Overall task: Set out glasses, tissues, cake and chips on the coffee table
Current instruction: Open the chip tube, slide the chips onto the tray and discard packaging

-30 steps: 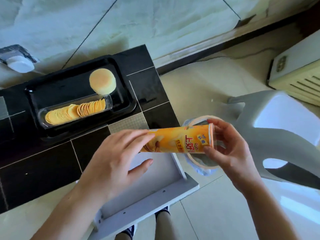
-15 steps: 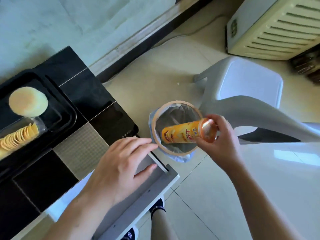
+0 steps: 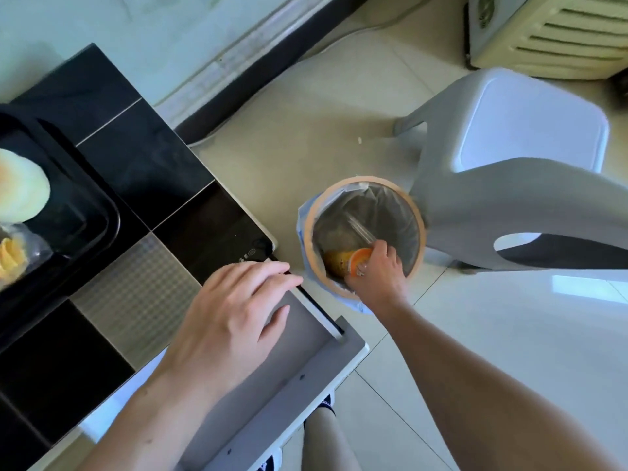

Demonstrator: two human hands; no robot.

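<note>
Gripping the orange rim end of the chip can [image 3: 343, 261], the fingers of the right hand [image 3: 375, 270] curl closed around it, the can's yellow body angling down and to the left from the fingertips into the waste bin [image 3: 416, 212]. Most of the can sits below the bin's tan rim, against the near-left inner wall, with the grey liner bag crumpled around it and a clear strip of plastic lying in the bag just beyond the knuckles. The right forearm runs from the near right corner up to the bin. The left hand [image 3: 234, 309] holds nothing: its fingers are loosely spread and extended, palm down, tips resting at the right edge of the coffee table [image 3: 136, 158] above a grey open drawer [image 3: 272, 362] that juts out on the near side. Farther left on the black tiled tabletop lies a black tray [image 3: 98, 212], and on it, at the left edge of view, a round pale cake [image 3: 20, 190] with a clear sleeve of chips [image 3: 10, 258] just nearer, both partly cut off. To the right of the bin stands a grey plastic stool [image 3: 530, 137], and a cream slatted appliance [image 3: 557, 32] sits at the far right on the tiled floor.
</note>
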